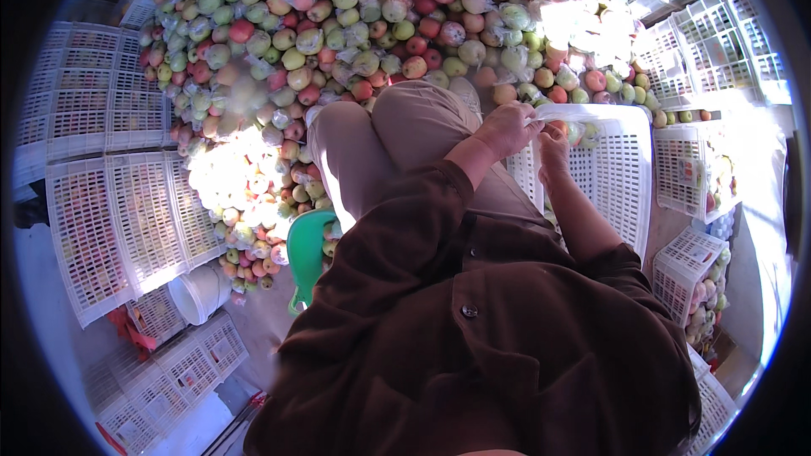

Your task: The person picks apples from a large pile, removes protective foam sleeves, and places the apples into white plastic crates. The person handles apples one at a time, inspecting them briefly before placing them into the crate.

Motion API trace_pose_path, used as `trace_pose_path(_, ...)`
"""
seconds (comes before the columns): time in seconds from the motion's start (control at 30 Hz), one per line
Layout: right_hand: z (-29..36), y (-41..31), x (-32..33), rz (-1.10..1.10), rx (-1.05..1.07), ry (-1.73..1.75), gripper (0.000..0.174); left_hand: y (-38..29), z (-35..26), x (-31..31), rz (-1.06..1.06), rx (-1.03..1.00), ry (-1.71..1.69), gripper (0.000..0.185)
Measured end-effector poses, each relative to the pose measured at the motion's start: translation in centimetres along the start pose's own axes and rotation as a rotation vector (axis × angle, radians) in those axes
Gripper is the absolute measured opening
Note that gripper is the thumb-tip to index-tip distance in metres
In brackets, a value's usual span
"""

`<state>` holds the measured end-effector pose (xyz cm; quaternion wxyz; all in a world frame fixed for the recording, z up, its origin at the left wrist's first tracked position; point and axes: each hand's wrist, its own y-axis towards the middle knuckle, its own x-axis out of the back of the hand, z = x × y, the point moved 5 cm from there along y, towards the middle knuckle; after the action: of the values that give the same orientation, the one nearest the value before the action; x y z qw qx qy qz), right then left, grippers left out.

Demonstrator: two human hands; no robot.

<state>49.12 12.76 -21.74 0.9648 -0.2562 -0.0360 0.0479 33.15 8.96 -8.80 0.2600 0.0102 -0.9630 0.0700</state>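
Note:
My left hand (509, 129) and my right hand (553, 144) are close together over the near left rim of a white slatted plastic crate (624, 168). Clear plastic film (538, 119) shows between them, with my left fingers closed on it. A reddish apple (558, 126) lies at my right fingertips; whether the fingers grip it is hard to tell. Several apples in clear bags (588, 134) are inside the crate. A large heap of red and green apples (294, 59), many in clear bags, spreads in front of my knees.
Stacked white crates of apples (82, 215) stand at the left, more crates (713, 50) at the right. A green plastic chair (304, 253) is beside my left hip. A white bucket (196, 297) stands at the lower left. Bright sun patches wash out parts of the heap.

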Motion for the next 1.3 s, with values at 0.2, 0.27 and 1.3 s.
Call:
trace_pose_path(0.2,2.3,-2.0,-2.3,0.005,0.094,-0.052,0.028,-0.5,-1.0,0.9,-0.049,-0.045,-0.040,0.030)
trace_pose_path(0.27,3.7,-3.3,-3.7,-0.011,0.150,-0.124,0.028,-0.5,-1.6,2.3,-0.147,-0.158,-0.051,0.027)
trace_pose_path(1.3,-2.0,18.8,-29.0,0.354,0.365,-0.845,0.049,-0.6,17.2,30.9,-1.031,0.303,-1.321,0.026)
